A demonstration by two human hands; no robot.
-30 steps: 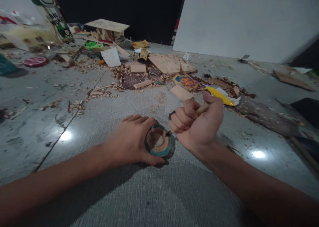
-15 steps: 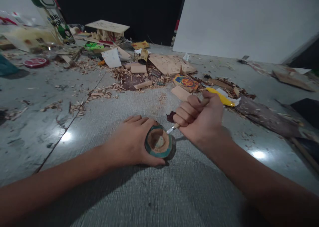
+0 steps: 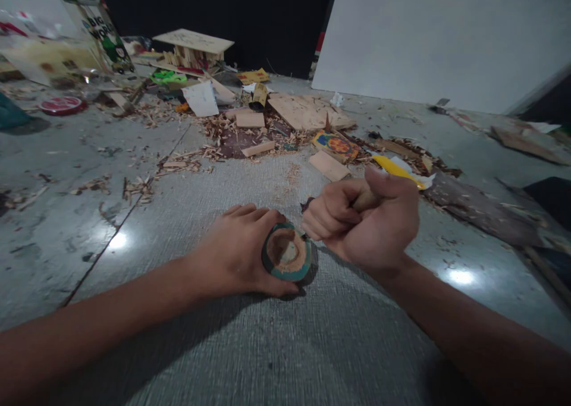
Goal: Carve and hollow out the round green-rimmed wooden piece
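Though bright before, blade (image 3: 305,236) dark

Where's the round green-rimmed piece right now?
In the head view, the round piece is just below centre, gripped by the left hand and left of the right hand.

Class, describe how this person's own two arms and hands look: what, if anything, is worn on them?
The left forearm and right forearm are bare, with no sleeve, watch or bracelet in view. The left hand and right hand are ungloved; no ring shows.
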